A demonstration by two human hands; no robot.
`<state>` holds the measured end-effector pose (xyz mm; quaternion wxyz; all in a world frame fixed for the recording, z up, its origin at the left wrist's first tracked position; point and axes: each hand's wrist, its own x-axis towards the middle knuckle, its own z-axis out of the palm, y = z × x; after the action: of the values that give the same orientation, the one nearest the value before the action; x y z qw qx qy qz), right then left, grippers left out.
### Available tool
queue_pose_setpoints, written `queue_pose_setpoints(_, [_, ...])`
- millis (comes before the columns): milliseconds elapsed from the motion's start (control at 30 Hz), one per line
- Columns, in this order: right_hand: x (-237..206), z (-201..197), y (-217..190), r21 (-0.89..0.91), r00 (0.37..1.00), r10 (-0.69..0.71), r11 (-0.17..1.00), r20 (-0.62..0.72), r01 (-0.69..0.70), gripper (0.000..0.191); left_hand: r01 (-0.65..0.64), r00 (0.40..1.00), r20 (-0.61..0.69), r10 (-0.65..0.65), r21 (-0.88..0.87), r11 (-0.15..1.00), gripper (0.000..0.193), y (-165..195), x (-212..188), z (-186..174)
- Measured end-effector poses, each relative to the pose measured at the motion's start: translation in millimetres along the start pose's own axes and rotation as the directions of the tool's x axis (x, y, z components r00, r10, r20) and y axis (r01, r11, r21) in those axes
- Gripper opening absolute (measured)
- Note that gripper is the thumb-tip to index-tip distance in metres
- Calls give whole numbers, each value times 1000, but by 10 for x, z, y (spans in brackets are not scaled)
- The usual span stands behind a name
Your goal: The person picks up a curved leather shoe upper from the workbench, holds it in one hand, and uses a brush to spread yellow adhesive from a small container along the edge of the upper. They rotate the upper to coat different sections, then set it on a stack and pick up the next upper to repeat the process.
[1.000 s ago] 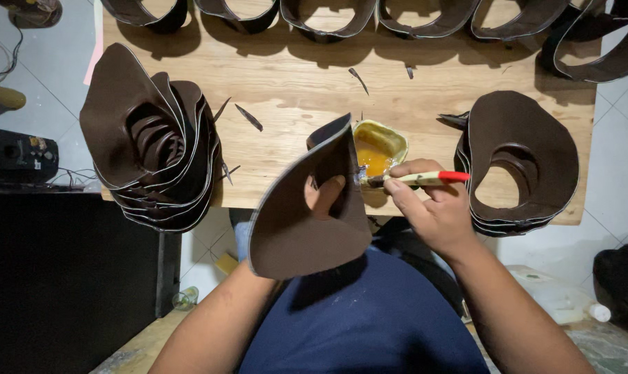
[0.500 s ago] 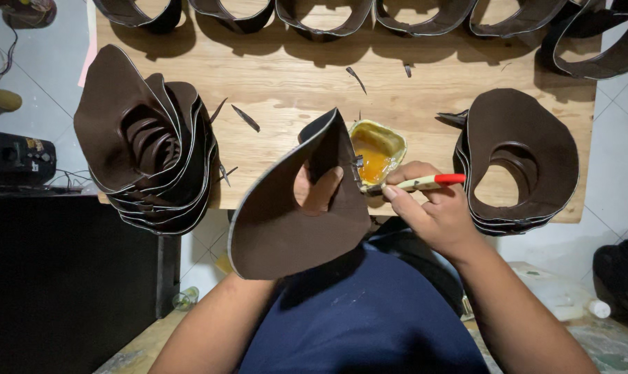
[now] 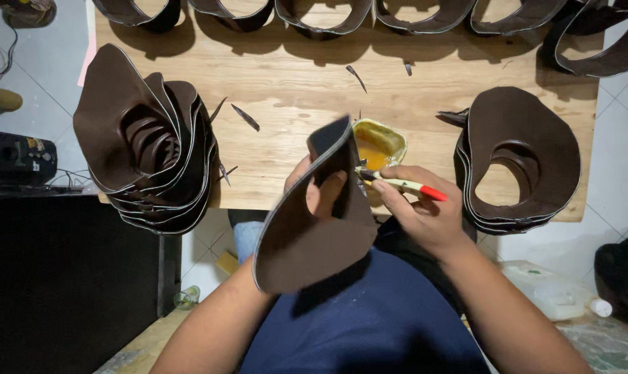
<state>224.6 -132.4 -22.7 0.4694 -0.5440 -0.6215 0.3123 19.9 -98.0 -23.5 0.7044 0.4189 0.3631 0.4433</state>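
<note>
My left hand (image 3: pixel 319 188) holds a curved dark brown leather piece (image 3: pixel 307 239) with a pale edge, fingers showing through its cut-out opening. My right hand (image 3: pixel 419 216) grips a small brush with a red handle end (image 3: pixel 404 185), its tip touching the leather's inner edge. Just behind the brush sits a small yellow cup of orange glue (image 3: pixel 378 147) on the wooden table (image 3: pixel 293 97).
A stack of matching brown leather pieces (image 3: pixel 144 145) lies at the table's left edge, another stack (image 3: pixel 518 163) at the right. More curved pieces (image 3: pixel 314 15) line the far edge. Small leather scraps (image 3: pixel 245 116) dot the tabletop. A black box (image 3: pixel 16 158) sits at left.
The leather piece has turned and shifted slightly in my left hand. The brush has moved from near the cup onto the leather's edge.
</note>
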Motion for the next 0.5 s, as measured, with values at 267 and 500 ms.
queue_pose_setpoints(267, [53,9,68,-100,994,-32,995,-106,21,19,-433,787,-9,616,703,564,20,123,18,131])
queue_pose_setpoints(500, [-28,-71,55,-11,989,132,991,-64,-133,16,6,981,-192,20,135,991,37,-127,-63,38])
